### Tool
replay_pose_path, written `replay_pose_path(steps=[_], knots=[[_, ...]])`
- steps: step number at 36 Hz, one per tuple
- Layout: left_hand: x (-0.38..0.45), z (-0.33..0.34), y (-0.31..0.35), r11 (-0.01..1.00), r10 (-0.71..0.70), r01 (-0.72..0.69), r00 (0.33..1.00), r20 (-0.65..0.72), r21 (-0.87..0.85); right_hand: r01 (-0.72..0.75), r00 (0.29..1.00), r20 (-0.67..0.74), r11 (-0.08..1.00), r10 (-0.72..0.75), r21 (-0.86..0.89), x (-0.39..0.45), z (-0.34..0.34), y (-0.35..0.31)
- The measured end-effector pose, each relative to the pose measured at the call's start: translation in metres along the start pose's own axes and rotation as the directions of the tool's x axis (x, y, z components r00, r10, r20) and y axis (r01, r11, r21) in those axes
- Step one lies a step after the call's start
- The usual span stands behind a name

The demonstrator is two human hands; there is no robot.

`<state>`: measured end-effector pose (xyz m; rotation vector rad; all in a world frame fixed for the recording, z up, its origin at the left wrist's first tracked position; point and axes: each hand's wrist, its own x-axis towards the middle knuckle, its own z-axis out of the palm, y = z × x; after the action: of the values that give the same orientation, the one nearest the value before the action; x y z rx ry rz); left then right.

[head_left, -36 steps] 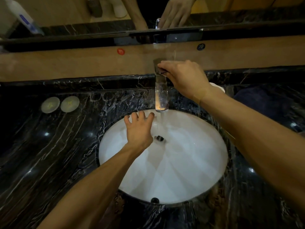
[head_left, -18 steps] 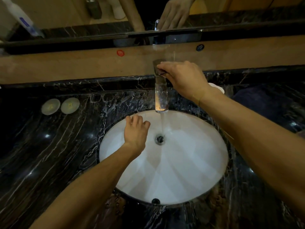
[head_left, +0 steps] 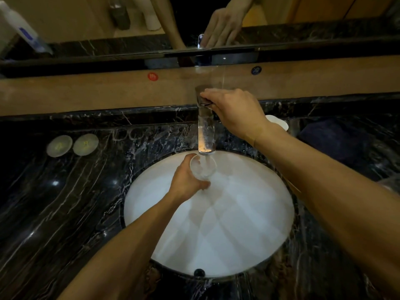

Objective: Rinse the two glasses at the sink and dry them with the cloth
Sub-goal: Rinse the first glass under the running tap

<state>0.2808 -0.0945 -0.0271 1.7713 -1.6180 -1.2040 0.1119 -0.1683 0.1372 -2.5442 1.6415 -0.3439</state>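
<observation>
- Sink [head_left: 249, 245]: big white bowl in the middle of the dark counter [head_left: 65, 213]. Water runs down into it, no pool seen.
- Tap [head_left: 206, 128]: far side of sink, water on. R hand [head_left: 236, 111] is closed on the handle at the top.
- Glass [head_left: 202, 167]: in L hand [head_left: 187, 182], fingers curled round it, mouth up right under the tap. Water pours in & it looks part full.
- To rinse well, I think: keep glass under the stream, tip & swirl, then pour out. Hold tight, wet glass may slip.
- 2nd glass: can't spot it. Dark thing far right [head_left: 333, 139] may be the cloth, can't tell.
</observation>
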Motion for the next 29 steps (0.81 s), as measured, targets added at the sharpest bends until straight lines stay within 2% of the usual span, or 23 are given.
replay_pose_path(steps=[3,6,11,13,16,19,22,27,29], knots=[[0.002,-0.001,-0.002,0.989,0.032,-0.043,0.996,0.078,0.143,0.01,1.0,0.002,1.0,-0.01,0.006,0.001,0.002,0.001],[0.0,0.002,0.003,0.997,0.023,-0.034,0.988,0.155,0.066,0.014,1.0,-0.001,1.0,-0.014,0.001,0.002,0.003,0.002],[-0.002,0.01,0.009,0.986,-0.035,0.035,0.999,-0.001,-0.161,0.022,1.0,-0.009,1.0,-0.022,-0.003,0.001,0.003,0.004],[-0.003,0.008,0.005,0.99,-0.029,0.025,0.999,-0.027,-0.14,0.029,1.0,-0.009,1.0,-0.029,0.001,0.002,0.003,0.004],[-0.004,0.006,0.0,0.999,0.012,-0.01,0.999,0.052,-0.042,0.027,1.0,-0.003,1.0,-0.027,0.004,0.002,0.004,0.005],[-0.006,0.007,0.0,0.998,0.004,0.002,0.997,0.077,-0.07,0.023,1.0,0.001,1.0,-0.023,0.009,0.002,0.005,0.005],[-0.005,0.008,-0.001,0.995,-0.012,0.014,1.0,0.021,-0.1,0.016,1.0,0.0,1.0,-0.016,0.018,0.002,0.003,0.005],[-0.005,0.008,-0.003,1.0,0.001,0.0,0.998,0.063,-0.022,0.016,1.0,0.009,1.0,-0.016,0.012,0.001,0.002,0.003],[-0.005,0.011,-0.002,0.996,-0.035,0.037,0.999,0.035,-0.076,0.013,1.0,0.008,1.0,-0.013,0.016,0.001,0.002,0.003]])
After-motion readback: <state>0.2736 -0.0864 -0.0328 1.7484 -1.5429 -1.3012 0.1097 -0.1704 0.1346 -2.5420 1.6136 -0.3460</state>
